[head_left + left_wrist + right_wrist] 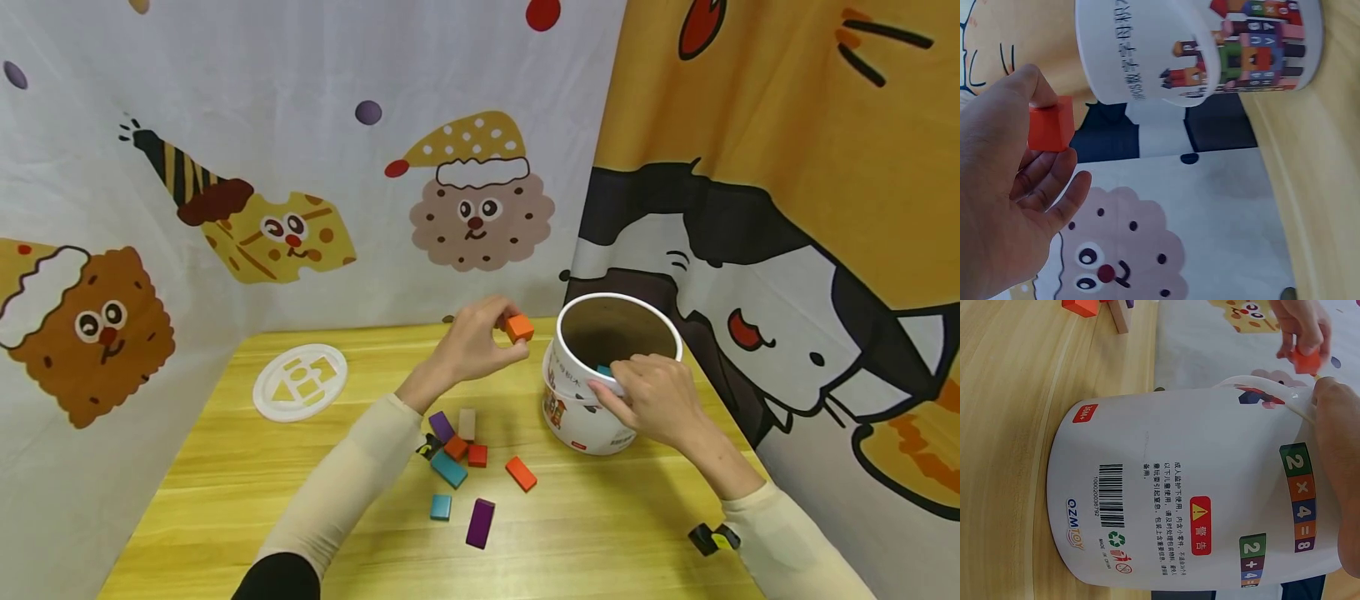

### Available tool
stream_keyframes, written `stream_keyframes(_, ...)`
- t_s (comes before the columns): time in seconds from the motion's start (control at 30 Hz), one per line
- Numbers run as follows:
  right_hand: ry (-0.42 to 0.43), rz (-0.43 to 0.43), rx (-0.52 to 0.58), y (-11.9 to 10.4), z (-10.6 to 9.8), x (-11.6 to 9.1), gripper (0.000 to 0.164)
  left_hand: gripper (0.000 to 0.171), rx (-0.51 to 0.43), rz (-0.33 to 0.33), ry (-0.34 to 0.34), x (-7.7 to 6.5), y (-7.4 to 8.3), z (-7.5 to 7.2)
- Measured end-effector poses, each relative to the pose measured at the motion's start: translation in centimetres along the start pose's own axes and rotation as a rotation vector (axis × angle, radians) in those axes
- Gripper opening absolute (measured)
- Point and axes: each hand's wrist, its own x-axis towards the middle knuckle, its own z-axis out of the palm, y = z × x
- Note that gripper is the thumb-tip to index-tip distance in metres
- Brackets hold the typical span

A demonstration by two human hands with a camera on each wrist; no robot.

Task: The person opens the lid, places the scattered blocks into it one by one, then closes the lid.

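My left hand (476,337) pinches an orange cube block (519,328) between thumb and fingers, in the air just left of the white bucket (564,379). In the left wrist view the same block (1051,127) shows at the fingertips. At the bucket's near rim, my right hand (660,396) grips the wall, thumb outside and fingers curled over into the opening. A bit of blue (603,370) shows inside beside those fingers; whether they touch it I cannot tell. In the right wrist view the bucket's printed side (1166,487) fills most of the picture.
Several loose blocks lie mid-table, among them a teal block (448,471), a purple block (481,523) and an orange-red block (521,473). A white lid with shaped holes (270,404) lies at the back left. Printed curtains (300,83) stand behind the wooden table (225,500).
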Motion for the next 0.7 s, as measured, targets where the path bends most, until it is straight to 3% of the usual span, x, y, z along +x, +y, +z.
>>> stream_keyframes(0.37, 0.006, 0.003, 0.005, 0.0, 0.2, -0.2, 0.065, 0.027, 0.023, 0.027, -0.019, 3.8, 1.6, -0.3)
stream_keyframes(0.7, 0.005, -0.008, 0.008, 0.2, 0.2, -0.1, 0.066, 0.027, -0.011, 0.078, -0.039, 6.4, 3.2, 1.4)
